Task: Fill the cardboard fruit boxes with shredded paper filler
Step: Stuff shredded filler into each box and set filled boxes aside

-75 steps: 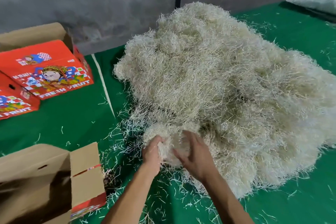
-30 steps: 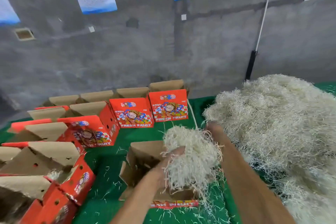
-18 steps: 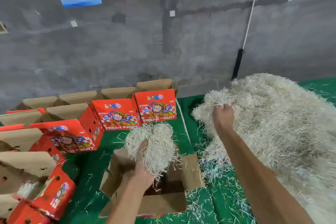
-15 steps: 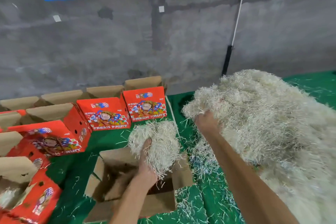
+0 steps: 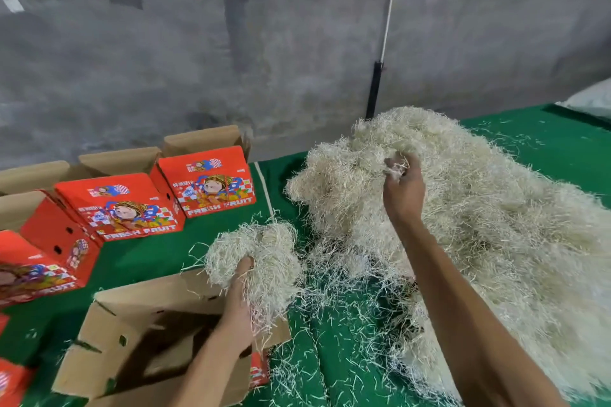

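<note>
The left hand point(image 5: 239, 304) grips a fluffy clump of shredded paper point(image 5: 256, 258), fingers curled into its underside, just above the far right corner of the open cardboard box point(image 5: 109, 334) at about 7 o'clock in the view. The right hand point(image 5: 404, 190) is curled into the big pile of filler point(image 5: 479, 218) at 3 o'clock on the green table cover point(image 5: 545, 139), pinching a few strands near its top. The stuff looks very light, springy and loosely tangled, so it likely sheds strands at the edges; a deep, wide grasp into the body of a clump should hold better than a pinch at its fringe.
</note>
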Demonstrator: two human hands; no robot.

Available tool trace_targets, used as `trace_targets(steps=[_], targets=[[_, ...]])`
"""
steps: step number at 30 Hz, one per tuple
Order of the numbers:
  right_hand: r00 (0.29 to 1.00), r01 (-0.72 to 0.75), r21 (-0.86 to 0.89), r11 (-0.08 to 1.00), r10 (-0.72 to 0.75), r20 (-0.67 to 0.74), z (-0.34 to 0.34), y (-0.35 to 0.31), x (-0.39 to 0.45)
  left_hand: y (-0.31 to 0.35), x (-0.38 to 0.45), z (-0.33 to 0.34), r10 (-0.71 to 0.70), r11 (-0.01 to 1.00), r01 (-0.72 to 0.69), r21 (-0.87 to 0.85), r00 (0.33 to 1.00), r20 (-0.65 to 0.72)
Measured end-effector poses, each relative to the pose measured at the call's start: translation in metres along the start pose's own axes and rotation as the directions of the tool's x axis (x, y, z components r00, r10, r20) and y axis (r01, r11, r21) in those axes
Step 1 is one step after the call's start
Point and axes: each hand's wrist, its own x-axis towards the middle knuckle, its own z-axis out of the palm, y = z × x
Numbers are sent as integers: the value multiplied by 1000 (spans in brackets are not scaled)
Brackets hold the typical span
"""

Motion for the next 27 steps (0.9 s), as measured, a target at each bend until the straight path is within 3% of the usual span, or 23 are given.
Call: trace_targets(steps=[2,5,10,13,15,17,19,21,23,24,25,27], targets=[[990,77,-2,997,-76,119,-10,-11,2,4,-1,6,11,999,-9,40,1000,-29],[917,4,-128,992,48,397,-3,-8,-29,11,-6,17,36,999,-36,25,999,12],[755,-164,-137,977,213,620,24,-9,-103,24,-33,9,129,985,-137,106,989,77],[654,-185,-41,982,154,741,54,-33,-164,33,-63,-14,176,932,-240,273,955,241],[671,-101,20,995,53,740,72,-51,-205,37,-75,-31,185,946,-244,214,947,261],[750,-149,108,983,41,660,87,-55,-236,41,-87,-53,232,950,-263,171,956,180],[749,-285,133,949,134,649,103,-52,-263,47,-101,-77,243,944,-250,216,968,61],[640,-454,122,883,227,734,117,-47,-293,46,-109,-101,222,913,-162,375,967,-125],[484,-682,163,713,273,831,129,-51,-323,43,-118,-118,319,812,-148,564,923,-217],[480,-720,198,666,270,835,135,-56,-335,41,-120,-124,421,787,-245,566,884,-204],[551,-678,251,690,252,795,138,-64,-345,41,-122,-127,516,772,-361,524,836,-185],[694,-543,320,776,201,691,142,-78,-357,47,-129,-133,572,795,-453,403,781,-251]])
